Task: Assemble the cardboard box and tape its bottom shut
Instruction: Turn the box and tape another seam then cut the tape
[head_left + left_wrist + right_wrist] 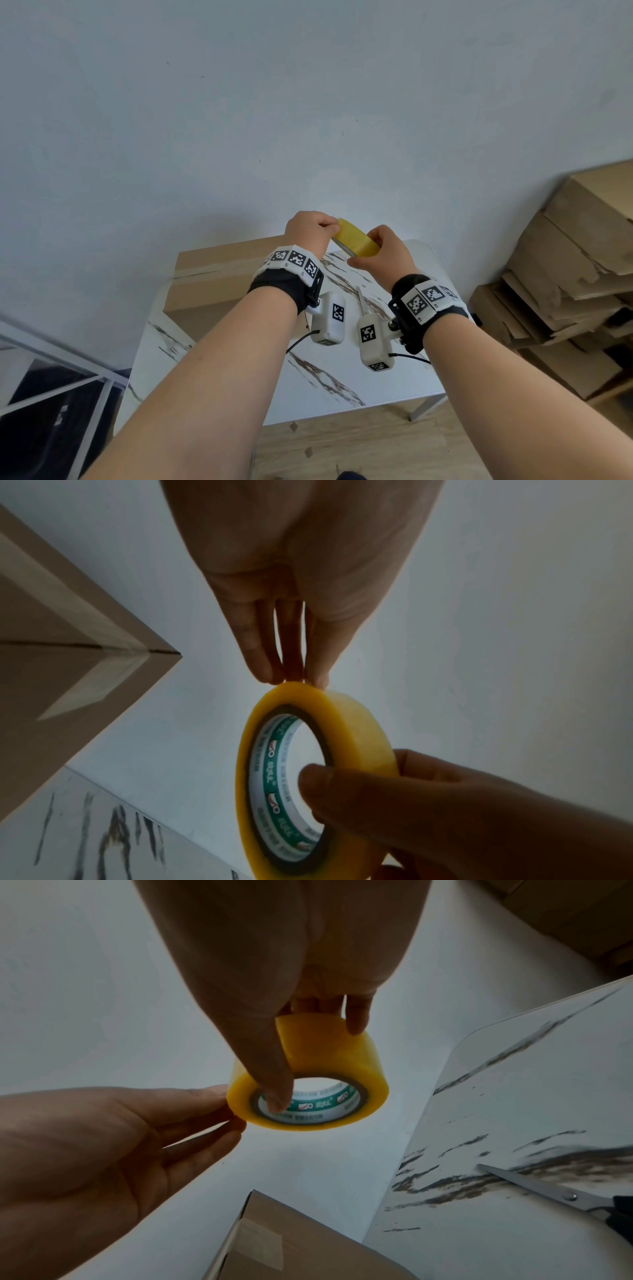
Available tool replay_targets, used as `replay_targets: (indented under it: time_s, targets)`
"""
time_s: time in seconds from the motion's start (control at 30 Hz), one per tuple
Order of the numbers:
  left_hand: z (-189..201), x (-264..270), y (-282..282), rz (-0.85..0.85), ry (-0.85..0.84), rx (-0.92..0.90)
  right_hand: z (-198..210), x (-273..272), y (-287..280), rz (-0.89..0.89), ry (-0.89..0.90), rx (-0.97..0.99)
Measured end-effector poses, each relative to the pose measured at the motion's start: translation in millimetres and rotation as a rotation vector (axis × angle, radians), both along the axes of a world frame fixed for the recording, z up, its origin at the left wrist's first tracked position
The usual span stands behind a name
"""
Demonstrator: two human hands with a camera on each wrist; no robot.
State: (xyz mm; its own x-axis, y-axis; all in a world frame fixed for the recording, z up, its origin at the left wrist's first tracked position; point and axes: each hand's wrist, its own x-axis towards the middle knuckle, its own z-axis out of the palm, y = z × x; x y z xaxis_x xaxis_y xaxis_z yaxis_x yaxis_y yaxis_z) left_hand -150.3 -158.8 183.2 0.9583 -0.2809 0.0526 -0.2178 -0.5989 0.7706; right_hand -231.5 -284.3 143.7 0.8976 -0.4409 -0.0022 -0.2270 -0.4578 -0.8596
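I hold a yellow tape roll [356,241] up in the air above the table's far edge. My right hand [363,253] grips it, thumb inside the printed core [308,1106] and fingers over the outer face. My left hand [334,228] pinches the roll's outer rim with thumb and fingertips [274,676]. The brown cardboard box [212,270] stands closed on the table below and left of my hands. A strip of tape runs along its top seam and down over its end [260,1242].
Scissors [548,1191] lie on the white marble-pattern table [342,377] under my right wrist. A pile of flattened cardboard [575,274] rises at the right. A metal frame [51,377] stands at the lower left. A pale wall is behind.
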Motion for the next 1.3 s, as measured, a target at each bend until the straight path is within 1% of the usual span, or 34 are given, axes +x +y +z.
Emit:
replay_targets:
  time_s: [0.13,0.3,0.43,0.53,0.6,0.7,0.8,0.83,0.93,1.0,1.3]
  targets:
    - [2.7,3.2,0.6,0.022,-0.016,0.036,0.8,0.5,0.1,0.007,0.001,-0.015]
    - [10.3,1.8,-4.7,0.005,-0.092,0.223,4.0,1.7,3.4,0.012,0.011,-0.06]
    - [12.6,3.0,-4.9,-0.064,-0.032,0.345,4.2,1.7,3.3,0.05,0.08,-0.164]
    - [10.7,5.5,-4.5,-0.144,0.022,0.378,1.8,0.6,5.6,0.079,0.167,-0.244]
    - [12.9,4.7,-4.8,-0.187,0.053,0.386,0.3,0.2,7.0,0.083,0.206,-0.254]
    - [17.0,0.6,-5.0,-0.24,0.091,0.386,-2.0,-0.3,5.0,0.065,0.255,-0.218]
    - [16.7,-1.0,-1.7,-0.233,0.109,0.392,-4.8,-2.6,3.9,0.053,0.274,-0.21]
    - [16.9,-0.7,0.6,-0.217,0.114,0.388,-4.5,-3.9,3.5,0.048,0.261,-0.172]
    - [16.5,3.4,8.5,-0.162,0.115,0.372,-0.7,-6.2,2.5,0.064,0.21,0.023]
    - [16.3,4.2,10.2,-0.145,0.103,0.377,0.6,-6.2,1.4,0.064,0.189,0.093]
    - [10.9,-2.7,4.9,-0.228,0.068,0.463,7.9,-4.3,3.4,0.066,0.165,0.114]
